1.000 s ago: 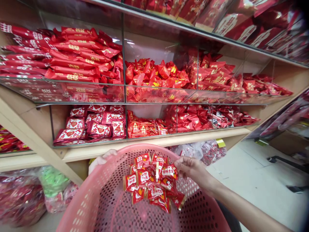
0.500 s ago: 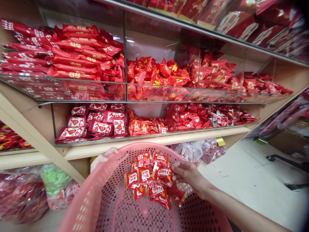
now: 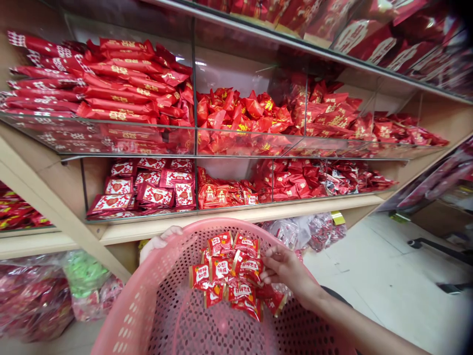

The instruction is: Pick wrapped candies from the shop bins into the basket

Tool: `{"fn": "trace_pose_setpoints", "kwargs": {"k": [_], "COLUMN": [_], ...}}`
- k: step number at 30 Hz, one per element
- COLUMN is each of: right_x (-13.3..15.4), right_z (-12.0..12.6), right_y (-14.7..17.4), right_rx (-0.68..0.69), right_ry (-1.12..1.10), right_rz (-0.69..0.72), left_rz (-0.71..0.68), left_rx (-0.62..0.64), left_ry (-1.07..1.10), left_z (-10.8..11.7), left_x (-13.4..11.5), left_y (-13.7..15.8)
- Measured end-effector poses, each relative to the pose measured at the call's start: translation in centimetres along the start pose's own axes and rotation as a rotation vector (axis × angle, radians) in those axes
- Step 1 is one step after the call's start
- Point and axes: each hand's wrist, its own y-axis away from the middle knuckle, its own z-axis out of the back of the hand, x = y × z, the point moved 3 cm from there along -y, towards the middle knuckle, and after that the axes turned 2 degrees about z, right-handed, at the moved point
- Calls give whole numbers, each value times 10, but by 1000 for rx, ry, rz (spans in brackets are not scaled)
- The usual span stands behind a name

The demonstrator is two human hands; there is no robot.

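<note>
A pink perforated plastic basket [image 3: 129, 305] is tilted toward me in the lower middle of the view. My left hand [image 3: 161, 242] is closed over its far left rim; the fingers are partly hidden behind the wall. Several small red wrapped candies [image 3: 221, 268] with white lettering and gold ends lie in an overlapping cluster inside the basket. At the right edge of this cluster is my right hand [image 3: 284, 268], reaching over the basket's right side. Its thumb and fingers are curled together against the edge of a candy, apparently pinching it.
Ahead stands a wooden shelf [image 3: 281, 211] with clear dividers, filled with red packets [image 3: 121, 84] and red-and-white sachets [image 3: 155, 195]. Bulging plastic bags [image 3: 86, 276] sit beneath at left, another bag [image 3: 291, 231] behind the basket. A chair leg [image 3: 439, 249] shows on the tiled floor at right.
My right hand has shifted slightly at the candies' right edge, its fingers curling more. The view has drifted a little. My left hand stays on the rim.
</note>
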Motion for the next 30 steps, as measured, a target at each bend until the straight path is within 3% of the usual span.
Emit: {"fn": "trace_pose_setpoints", "kwargs": {"k": [4,9,13,15,18,21,25,30], "right_x": [-10,-6,18,23,16,12,16,16], "right_z": [-1,1,-2,-13,-33,-44,-41,-38], "right_y": [-2,-1,13,23,30,25,14,13], "right_rx": [-6,-21,-116,-57,117,130,30,38], "right_ry": [91,458,882,1056,1339,1499,1457,1472], "right_rz": [7,143,469,647,807,827,742,750], "left_rz": [45,35,22,14,-34,-54,-42,-31], "left_rx": [26,40,46,59,70,65,65,72], "left_ry": [16,-3,-10,5,17,7,-9,-13], "left_z": [2,-1,-5,-7,-8,-7,-5,-11], "left_x": [1,-2,-4,-3,-2,-2,-1,-2], "left_y": [-1,-2,-3,-3,-2,-2,-2,-1]}}
